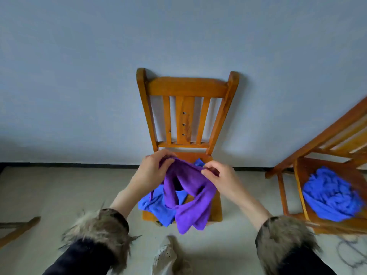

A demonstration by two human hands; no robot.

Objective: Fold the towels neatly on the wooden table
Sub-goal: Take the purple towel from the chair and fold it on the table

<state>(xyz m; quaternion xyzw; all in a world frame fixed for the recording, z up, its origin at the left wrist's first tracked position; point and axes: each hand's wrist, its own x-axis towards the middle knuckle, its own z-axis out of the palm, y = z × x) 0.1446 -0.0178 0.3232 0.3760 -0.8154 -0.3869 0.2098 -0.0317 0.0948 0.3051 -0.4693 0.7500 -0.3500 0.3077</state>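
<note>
Indoors | wooden chair [215, 211] against wall [79, 76] | both hands' grip pinching purple towel [190, 197]

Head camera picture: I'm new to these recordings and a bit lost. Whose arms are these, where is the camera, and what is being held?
The camera sits on a person's head and looks down, so the arms are that person's own. The left hand and right hand each pinch the top edge of a purple towel, lifting it above a wooden chair. A blue towel lies crumpled on that seat. Another blue towel pile rests on a second chair at the right.
</note>
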